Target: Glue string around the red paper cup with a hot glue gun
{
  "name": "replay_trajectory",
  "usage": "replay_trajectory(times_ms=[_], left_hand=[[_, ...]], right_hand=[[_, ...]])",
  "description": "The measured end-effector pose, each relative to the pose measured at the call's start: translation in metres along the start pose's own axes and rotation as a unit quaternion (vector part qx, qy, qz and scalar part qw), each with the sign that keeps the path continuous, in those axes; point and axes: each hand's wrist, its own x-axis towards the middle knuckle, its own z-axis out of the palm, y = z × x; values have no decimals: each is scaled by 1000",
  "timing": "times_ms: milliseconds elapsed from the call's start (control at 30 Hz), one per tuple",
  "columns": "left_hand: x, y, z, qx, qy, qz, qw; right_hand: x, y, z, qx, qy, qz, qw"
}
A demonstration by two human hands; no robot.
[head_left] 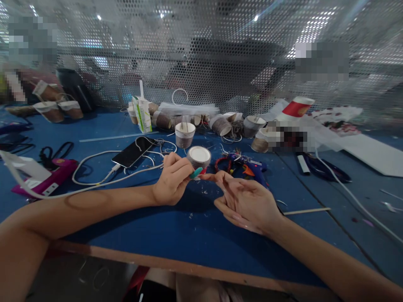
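Blue table point(195, 235), cluttered. Landmark: the small cup point(199, 158) with a white top, near the table's middle. Behind it, a row of similar cups point(220, 123) on their sides; to its left, a phone point(134, 152) on a white cable; to its right, a blue glue gun point(252, 165).

Left hand point(171, 180) just left of the cup, fingers curled shut around a teal object point(196, 173), possibly a small tool, tip pressed to the cup's base, likely steadying it.

Right hand point(247, 201) in front and right of the cup, palm up, fingers loosely spread, holding nothing; fingertips point(209, 177) near the teal tip
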Motion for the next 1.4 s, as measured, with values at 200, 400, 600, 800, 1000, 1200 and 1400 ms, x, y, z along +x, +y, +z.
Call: replay_trajectory(times_ms=[200,400,600,800,1000,1200,1400], left_hand=[[0,3,1,-1,-3,28,1000],[-1,7,4,36,2,56,998],[5,8,6,70,13,19,997],[7,8,-1,51,9,37,998],[32,-3,-17,23,69,8,997],[51,-40,-20,12,90,-65,994],[52,-68,-16,19,12,-159,987]], right_hand=[[3,4,-1,17,-5,6,1000],[2,0,2,64,-27,33,997],[-3,-8,0,135,-23,22,990],[-1,-11,-7,185,-37,-16,982],[-1,-11,-8,189,-53,-17,980],[-1,-16,-9,168,-7,-33,985],[0,-32,-7,1,46,-112,993]])
